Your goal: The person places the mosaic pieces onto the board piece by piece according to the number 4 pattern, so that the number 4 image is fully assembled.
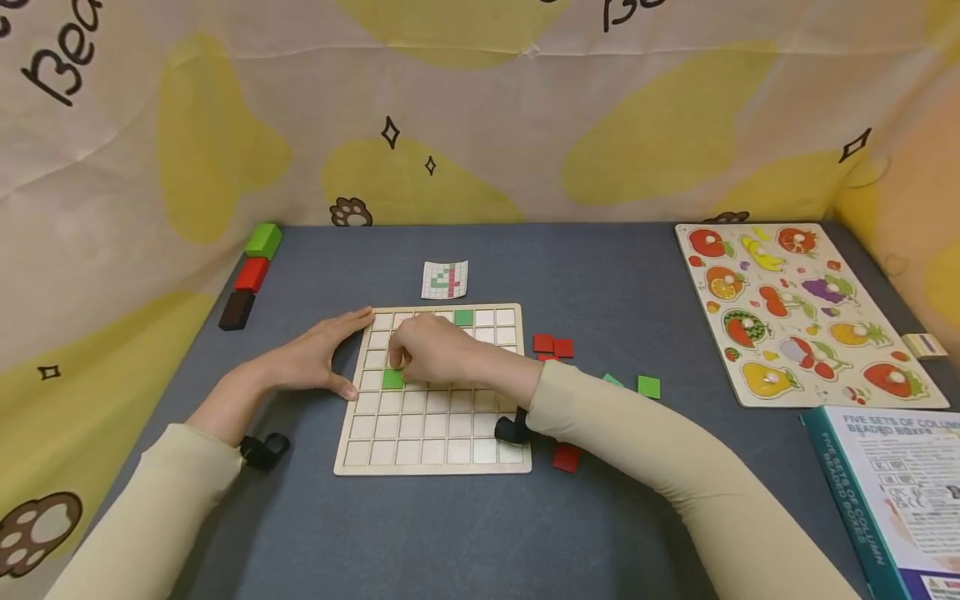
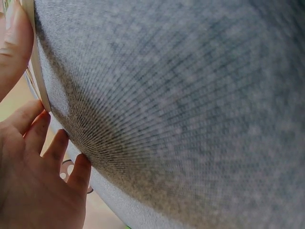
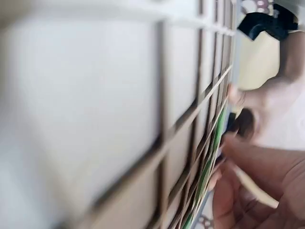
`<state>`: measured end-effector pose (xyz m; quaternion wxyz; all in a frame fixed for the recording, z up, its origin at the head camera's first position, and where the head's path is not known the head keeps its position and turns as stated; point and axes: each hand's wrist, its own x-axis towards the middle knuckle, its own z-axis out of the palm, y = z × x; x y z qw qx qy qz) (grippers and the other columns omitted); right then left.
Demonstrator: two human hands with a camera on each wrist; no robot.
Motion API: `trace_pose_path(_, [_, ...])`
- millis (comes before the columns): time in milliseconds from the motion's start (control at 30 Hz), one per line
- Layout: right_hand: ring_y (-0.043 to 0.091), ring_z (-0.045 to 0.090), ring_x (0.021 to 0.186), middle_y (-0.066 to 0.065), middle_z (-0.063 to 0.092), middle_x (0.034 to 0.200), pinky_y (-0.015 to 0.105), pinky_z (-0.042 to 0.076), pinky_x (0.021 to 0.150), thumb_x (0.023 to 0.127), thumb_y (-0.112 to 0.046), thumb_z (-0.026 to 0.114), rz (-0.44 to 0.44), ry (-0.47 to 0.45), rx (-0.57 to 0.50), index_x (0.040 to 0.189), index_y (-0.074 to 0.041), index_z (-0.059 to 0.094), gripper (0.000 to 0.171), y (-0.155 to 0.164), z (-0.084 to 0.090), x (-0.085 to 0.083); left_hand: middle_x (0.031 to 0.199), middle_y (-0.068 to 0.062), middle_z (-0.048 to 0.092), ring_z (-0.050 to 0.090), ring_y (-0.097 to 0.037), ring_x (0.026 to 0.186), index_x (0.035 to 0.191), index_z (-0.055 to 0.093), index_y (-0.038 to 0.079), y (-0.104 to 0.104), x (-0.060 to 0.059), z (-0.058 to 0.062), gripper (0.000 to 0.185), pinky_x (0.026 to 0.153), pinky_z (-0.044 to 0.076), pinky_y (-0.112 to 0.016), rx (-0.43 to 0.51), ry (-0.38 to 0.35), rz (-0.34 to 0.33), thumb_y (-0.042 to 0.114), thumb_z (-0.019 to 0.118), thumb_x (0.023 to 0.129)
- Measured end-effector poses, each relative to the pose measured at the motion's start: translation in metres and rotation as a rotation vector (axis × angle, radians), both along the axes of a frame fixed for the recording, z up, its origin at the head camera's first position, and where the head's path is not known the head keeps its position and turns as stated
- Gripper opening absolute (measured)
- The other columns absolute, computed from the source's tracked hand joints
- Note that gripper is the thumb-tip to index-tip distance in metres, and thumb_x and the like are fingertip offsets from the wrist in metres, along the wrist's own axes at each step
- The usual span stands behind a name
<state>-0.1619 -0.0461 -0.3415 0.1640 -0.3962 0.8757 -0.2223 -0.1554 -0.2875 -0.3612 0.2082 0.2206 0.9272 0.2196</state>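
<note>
A wooden grid board (image 1: 432,469) with white squares lies flat on the table. My left hand (image 1: 307,357) spreads along its left side, thumb and fingertips touching the edge near the upper left corner. In the left wrist view, the fingers (image 2: 58,145) are extended against the dark surface. Over the board's upper left part is my right hand (image 1: 433,346), its fingers curled and bunched. Its fingertips are right by a green square tile (image 1: 392,380); whether they pinch a tile, I cannot tell. Another green tile (image 1: 463,317) sits in the top row.
Above the board lies a small pattern card (image 1: 445,281). To its right are red tiles (image 1: 543,342) and green tiles (image 1: 648,387). Coloured blocks (image 1: 251,273) line the left edge. A fruit puzzle (image 1: 806,317) and a box (image 1: 892,492) occupy the right side.
</note>
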Motion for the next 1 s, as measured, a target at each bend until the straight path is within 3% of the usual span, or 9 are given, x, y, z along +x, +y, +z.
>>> trace_pose_path(167, [0.009, 0.057, 0.073, 0.0, 0.068, 0.082, 0.019, 0.044, 0.067, 0.085, -0.008, 0.071, 0.014, -0.02, -0.05, 0.1, -0.012, 0.076, 0.017, 0.042, 0.006, -0.011, 0.167, -0.017, 0.012, 0.011, -0.048, 0.152, 0.158, 0.021, 0.004, 0.002, -0.001, 0.0, 0.121, 0.117, 0.014, -0.068, -0.011, -0.005, 0.011, 0.037, 0.09, 0.064])
trace_pose_path(333, [0.01, 0.063, 0.081, -0.002, 0.073, 0.091, 0.024, 0.05, 0.074, 0.087, -0.014, 0.072, 0.007, -0.119, -0.097, 0.103, -0.013, 0.075, 0.016, 0.109, 0.009, -0.024, 0.167, -0.017, 0.013, 0.011, -0.049, 0.151, 0.157, 0.021, 0.003, 0.002, 0.0, 0.002, 0.121, 0.117, 0.014, -0.068, -0.01, -0.003, 0.012, 0.036, 0.091, 0.064])
trace_pose_path(633, [0.009, 0.066, 0.084, -0.001, 0.073, 0.097, 0.022, 0.055, 0.075, 0.084, -0.017, 0.078, -0.049, -0.271, -0.039, 0.102, -0.016, 0.074, 0.019, 0.216, 0.004, -0.027, 0.166, -0.02, 0.014, 0.012, -0.049, 0.151, 0.157, 0.022, 0.001, 0.002, 0.001, 0.003, 0.119, 0.117, 0.014, -0.068, -0.004, -0.004, 0.009, 0.034, 0.09, 0.065])
trace_pose_path(867, [0.018, 0.059, 0.095, 0.0, 0.07, 0.106, 0.024, 0.053, 0.08, 0.077, -0.016, 0.084, 0.024, -0.426, 0.028, 0.107, -0.019, 0.074, 0.032, 0.252, -0.004, -0.021, 0.167, -0.02, 0.013, 0.012, -0.049, 0.151, 0.157, 0.022, 0.001, 0.002, 0.0, 0.002, 0.119, 0.117, 0.014, -0.068, -0.006, -0.006, 0.007, 0.033, 0.091, 0.065])
trace_pose_path(1000, [0.018, 0.055, 0.097, 0.0, 0.066, 0.107, 0.024, 0.052, 0.08, 0.074, -0.018, 0.086, 0.043, -0.44, 0.045, 0.109, -0.023, 0.073, 0.037, 0.255, -0.005, -0.019, 0.167, -0.02, 0.013, 0.012, -0.049, 0.151, 0.157, 0.022, 0.001, 0.003, 0.0, 0.001, 0.12, 0.117, 0.014, -0.068, -0.007, -0.007, 0.003, 0.034, 0.091, 0.065])
